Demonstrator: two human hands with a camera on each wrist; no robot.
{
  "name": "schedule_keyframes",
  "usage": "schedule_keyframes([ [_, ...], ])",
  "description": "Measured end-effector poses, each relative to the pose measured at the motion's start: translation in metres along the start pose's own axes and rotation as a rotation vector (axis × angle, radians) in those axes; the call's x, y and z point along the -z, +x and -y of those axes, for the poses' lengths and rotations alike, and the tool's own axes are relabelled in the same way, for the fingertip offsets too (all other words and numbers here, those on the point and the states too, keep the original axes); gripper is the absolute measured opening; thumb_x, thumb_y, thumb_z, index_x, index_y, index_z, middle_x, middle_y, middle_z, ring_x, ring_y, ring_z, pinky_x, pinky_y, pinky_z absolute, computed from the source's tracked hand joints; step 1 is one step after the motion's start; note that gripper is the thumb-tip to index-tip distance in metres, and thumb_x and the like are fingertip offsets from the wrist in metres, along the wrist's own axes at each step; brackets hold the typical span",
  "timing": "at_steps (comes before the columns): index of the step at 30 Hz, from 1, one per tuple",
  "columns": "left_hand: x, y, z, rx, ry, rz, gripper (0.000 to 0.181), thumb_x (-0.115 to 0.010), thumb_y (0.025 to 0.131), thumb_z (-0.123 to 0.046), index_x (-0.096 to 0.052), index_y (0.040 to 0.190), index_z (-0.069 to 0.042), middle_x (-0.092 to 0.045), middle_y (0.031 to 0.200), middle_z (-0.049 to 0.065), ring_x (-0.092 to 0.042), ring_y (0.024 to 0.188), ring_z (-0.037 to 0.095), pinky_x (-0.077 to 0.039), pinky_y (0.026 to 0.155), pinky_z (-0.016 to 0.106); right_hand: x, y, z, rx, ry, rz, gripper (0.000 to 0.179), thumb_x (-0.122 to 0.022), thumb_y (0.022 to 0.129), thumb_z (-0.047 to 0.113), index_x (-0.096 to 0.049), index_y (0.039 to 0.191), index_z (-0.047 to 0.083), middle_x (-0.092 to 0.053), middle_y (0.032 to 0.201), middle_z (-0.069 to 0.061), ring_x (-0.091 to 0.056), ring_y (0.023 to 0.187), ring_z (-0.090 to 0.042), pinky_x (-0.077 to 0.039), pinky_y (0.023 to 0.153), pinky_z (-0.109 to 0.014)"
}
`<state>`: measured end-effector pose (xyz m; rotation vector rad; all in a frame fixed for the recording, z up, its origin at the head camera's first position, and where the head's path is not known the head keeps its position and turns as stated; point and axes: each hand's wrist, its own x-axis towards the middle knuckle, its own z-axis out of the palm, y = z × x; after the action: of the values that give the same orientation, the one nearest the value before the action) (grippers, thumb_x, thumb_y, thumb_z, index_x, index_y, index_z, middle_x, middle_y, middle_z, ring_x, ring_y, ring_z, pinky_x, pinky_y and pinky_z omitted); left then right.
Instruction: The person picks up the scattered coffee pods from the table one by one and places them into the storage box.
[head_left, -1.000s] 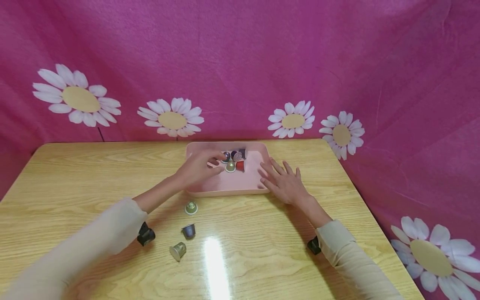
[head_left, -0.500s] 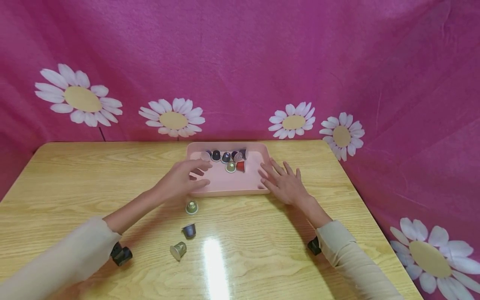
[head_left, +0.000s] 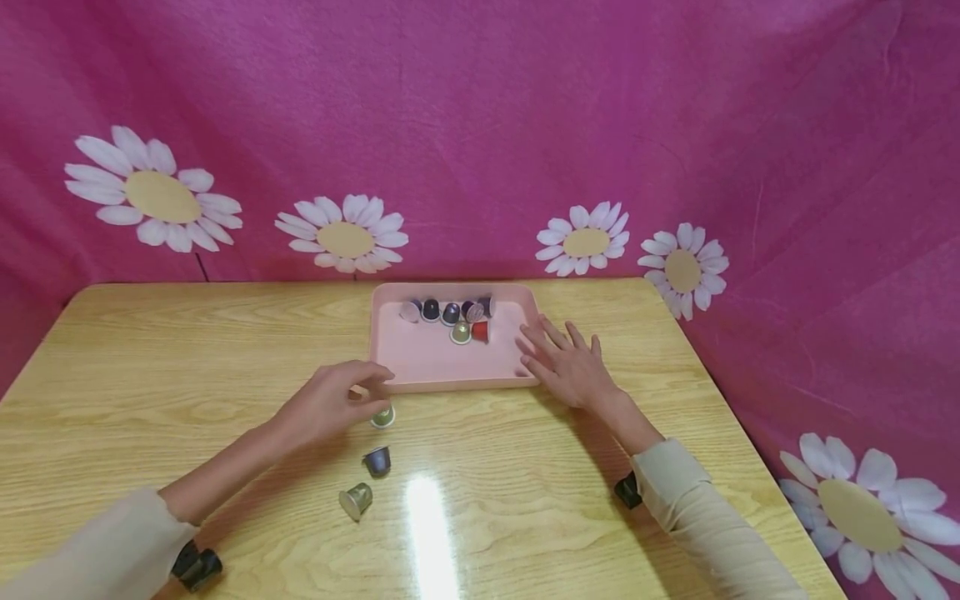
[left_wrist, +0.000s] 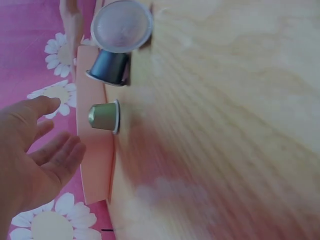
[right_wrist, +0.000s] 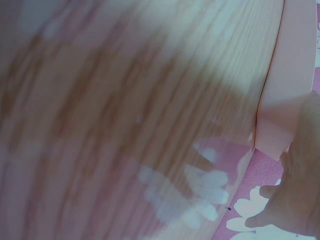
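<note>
My left hand (head_left: 330, 404) hovers just above and left of a green coffee capsule (head_left: 383, 417), its thumb partly covering it in the head view. In the left wrist view the fingers are apart from the green capsule (left_wrist: 104, 116) and hold nothing. A dark blue-grey capsule (head_left: 377, 462) and a pale gold capsule (head_left: 356, 501) lie on their sides nearer to me. Several capsules, among them a red one (head_left: 480, 332) and a light green one (head_left: 461, 332), sit in the pink tray (head_left: 435, 367). My right hand (head_left: 573, 373) rests with spread fingers at the tray's right rim.
The wooden table (head_left: 225, 350) carries the tray near its back edge. Behind it hangs a magenta cloth (head_left: 465, 150) with printed daisies. A bright glare strip (head_left: 431, 533) shows on the front of the table.
My left hand has drawn back from inside the tray toward me and left, down to the green capsule. The capsules at the tray's back left are uncovered. My right hand has stayed put.
</note>
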<state>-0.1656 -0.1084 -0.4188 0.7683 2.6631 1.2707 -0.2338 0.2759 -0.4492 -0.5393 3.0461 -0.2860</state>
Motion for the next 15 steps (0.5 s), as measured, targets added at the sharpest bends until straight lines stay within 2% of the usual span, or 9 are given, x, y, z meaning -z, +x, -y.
schedule_keyframes([
  [3,-0.001,-0.005,0.001,0.033,0.023,0.027,0.031,-0.073,0.091,-0.01,-0.068,0.12,-0.002,-0.068,0.116,0.012,-0.065,0.107,0.031,-0.057,0.083,0.036,0.0,0.001,-0.001,0.001,-0.003,0.001,0.062,-0.036,0.103,0.058,-0.027,0.159,0.033,-0.014,0.166,-0.002,-0.013,0.146,-0.048,-0.007,0.105,-0.077],
  [8,-0.003,-0.008,0.005,0.018,0.087,0.018,0.028,-0.072,0.091,-0.012,-0.07,0.118,-0.005,-0.069,0.113,0.009,-0.064,0.106,0.03,-0.056,0.084,0.041,0.0,0.001,-0.002,0.001,-0.007,0.0,0.062,-0.035,0.103,0.057,-0.027,0.159,0.033,-0.014,0.166,-0.001,-0.013,0.146,-0.049,-0.007,0.105,-0.078],
  [15,-0.01,-0.009,0.012,-0.012,0.157,0.003,0.032,-0.075,0.089,-0.011,-0.07,0.12,-0.006,-0.069,0.113,0.009,-0.065,0.099,0.023,-0.055,0.085,0.042,0.0,0.001,0.0,0.004,-0.004,-0.001,0.061,-0.036,0.103,0.057,-0.027,0.159,0.032,-0.015,0.166,-0.002,-0.013,0.146,-0.049,-0.007,0.105,-0.077],
])
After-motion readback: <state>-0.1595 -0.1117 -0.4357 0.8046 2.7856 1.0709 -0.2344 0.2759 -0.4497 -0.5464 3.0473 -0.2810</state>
